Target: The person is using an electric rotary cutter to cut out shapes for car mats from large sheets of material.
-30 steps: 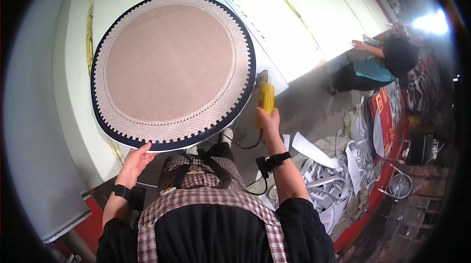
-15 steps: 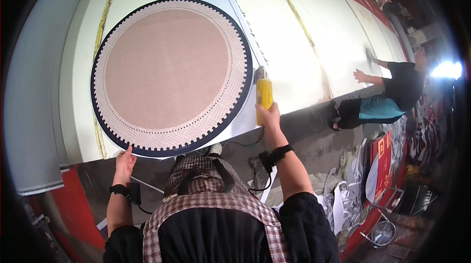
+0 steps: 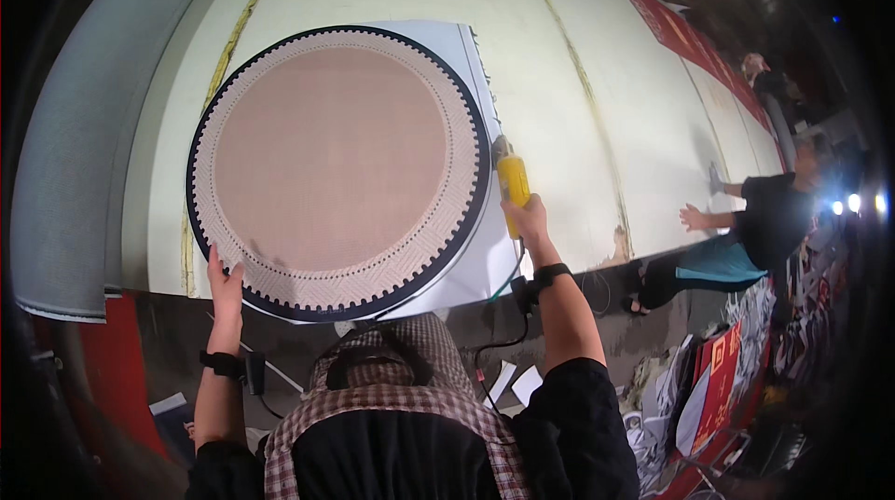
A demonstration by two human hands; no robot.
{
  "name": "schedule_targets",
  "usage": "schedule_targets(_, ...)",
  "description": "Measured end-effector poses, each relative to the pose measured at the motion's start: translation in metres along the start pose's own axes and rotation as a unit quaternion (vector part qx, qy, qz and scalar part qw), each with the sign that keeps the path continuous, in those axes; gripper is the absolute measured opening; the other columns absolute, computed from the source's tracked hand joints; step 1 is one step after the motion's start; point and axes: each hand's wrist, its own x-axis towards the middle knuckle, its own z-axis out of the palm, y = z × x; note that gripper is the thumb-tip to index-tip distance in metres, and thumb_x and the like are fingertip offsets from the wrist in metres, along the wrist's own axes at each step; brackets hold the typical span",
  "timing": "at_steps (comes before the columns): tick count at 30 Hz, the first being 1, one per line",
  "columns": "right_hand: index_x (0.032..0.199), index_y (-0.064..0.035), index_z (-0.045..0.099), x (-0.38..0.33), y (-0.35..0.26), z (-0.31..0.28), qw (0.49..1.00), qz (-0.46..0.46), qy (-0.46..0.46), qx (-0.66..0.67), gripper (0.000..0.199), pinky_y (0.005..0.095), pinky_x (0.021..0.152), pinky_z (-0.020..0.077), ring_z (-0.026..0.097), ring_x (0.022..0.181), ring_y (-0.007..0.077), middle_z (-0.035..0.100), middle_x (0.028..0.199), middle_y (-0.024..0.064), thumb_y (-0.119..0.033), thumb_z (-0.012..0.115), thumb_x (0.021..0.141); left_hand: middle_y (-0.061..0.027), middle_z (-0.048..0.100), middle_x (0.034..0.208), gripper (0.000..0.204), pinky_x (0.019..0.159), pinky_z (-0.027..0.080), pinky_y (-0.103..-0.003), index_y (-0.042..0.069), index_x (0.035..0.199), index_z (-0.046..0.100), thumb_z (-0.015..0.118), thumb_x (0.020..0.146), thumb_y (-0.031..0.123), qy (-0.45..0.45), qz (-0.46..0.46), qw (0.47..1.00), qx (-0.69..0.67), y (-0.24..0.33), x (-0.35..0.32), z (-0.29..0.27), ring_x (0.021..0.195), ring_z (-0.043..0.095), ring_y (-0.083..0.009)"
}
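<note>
A round rug (image 3: 331,160) with a pinkish-beige middle, a patterned pale border and a dark toothed rim lies flat on a white sheet (image 3: 473,248), which shows past its right side. My left hand (image 3: 224,286) is at the rug's lower left border, fingers stretched and spread, holding nothing. In my right hand (image 3: 530,220) is a yellow electric cutter (image 3: 514,185), gripped round its body. Its metal head is beside the rug's right rim, over the white sheet; the blade itself is too small to make out.
A large pale table (image 3: 550,127) with yellowish seams carries the rug. A grey roll of material (image 3: 84,146) runs along its left. At the right, a co-worker (image 3: 778,211) reaches over the table. Scraps and grey sheets (image 3: 657,407) lie on the floor.
My left hand has moved from the rug's lower rim up onto its border, fingers spreading. The cutter has slid slightly farther along the right rim. My view has shifted a little.
</note>
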Motion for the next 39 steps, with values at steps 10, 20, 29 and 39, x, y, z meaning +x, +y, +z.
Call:
schedule_targets(10,0.09,0.0058,0.048,0.114,-0.004,-0.017,0.992,-0.071,-0.105,0.022,0.037,0.0275,0.055,0.0454,0.056,0.066,0.0156,0.056,0.078,0.0109,-0.018,0.066,0.069,-0.0244,0.023,0.135,0.058,0.101,0.026,-0.038,0.009,0.131,0.032,0.056,0.078,0.011,-0.103,0.087,0.976,0.17,0.044,0.0,0.215,0.124,0.027,-0.037)
schedule_targets(20,0.087,0.0074,0.047,0.214,-0.042,-0.013,0.974,-0.132,-0.182,-0.01,0.043,0.0311,0.059,0.0473,0.059,0.066,0.0225,0.058,0.075,0.0169,-0.023,0.069,0.065,-0.0172,0.019,0.14,0.054,0.104,0.01,-0.049,0.012,0.132,0.032,0.043,0.082,0.03,-0.02,0.141,0.872,0.468,0.059,-0.009,0.302,0.129,0.015,-0.0348)
schedule_targets(29,0.087,0.0072,0.047,0.287,-0.079,0.019,0.96,-0.172,-0.219,-0.031,0.045,0.0325,0.061,0.0473,0.06,0.069,0.0257,0.059,0.077,0.0191,-0.027,0.068,0.065,-0.018,0.019,0.14,0.056,0.103,0.011,-0.051,0.011,0.131,0.033,0.044,0.08,0.03,-0.027,0.121,0.873,0.472,0.066,-0.001,0.305,0.129,0.014,-0.036)
schedule_targets(39,0.093,0.0043,0.048,0.346,-0.127,0.055,0.945,-0.204,-0.229,-0.114,0.042,0.0276,0.06,0.0456,0.055,0.07,0.015,0.057,0.08,0.0097,-0.023,0.069,0.069,-0.0197,0.02,0.139,0.058,0.102,0.012,-0.053,0.011,0.13,0.036,0.046,0.076,0.032,-0.047,0.113,0.871,0.476,0.065,0.009,0.301,0.128,0.017,-0.0388)
